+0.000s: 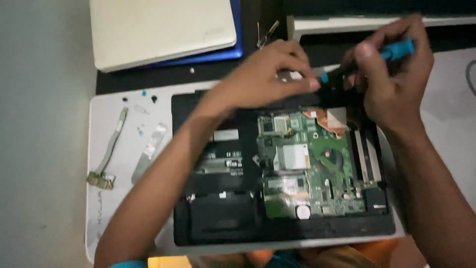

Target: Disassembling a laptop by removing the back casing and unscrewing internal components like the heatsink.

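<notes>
Opened laptop base (218,218) lies centre on a white mat (106,119), bottom cover off, green motherboard (307,173) exposed on the right half, black plastic on the left half.

Right hand (391,79) is closed around a blue-handled screwdriver (396,49), thumb on top of the handle, shaft angling down-left to the far edge of the base, near the copper heatsink plate (329,119). Tip itself is blurred, so contact point can't be told.

Left hand (267,77) reaches in from the near left, fingers pressed together and curled, fingertips (312,84) right at the screwdriver's black shaft (pinching it or steadying it, can't tell which). Forearm crosses over the black left half of the base.

Edges: both hands crowd the far-right corner of the base. Near edge of the base sits just inside the near edge of the mat.

Left strip of the mat holds two flat ribbon cables (148,149), the left one ending in a small connector board (101,179), plus a few tiny loose bits near the far-left corner. Open room between those cables and the base's left edge.

Far left: a closed cream laptop (163,30) stacked on something blue, well apart from the work. Grey floor (44,149) to the left.
</notes>
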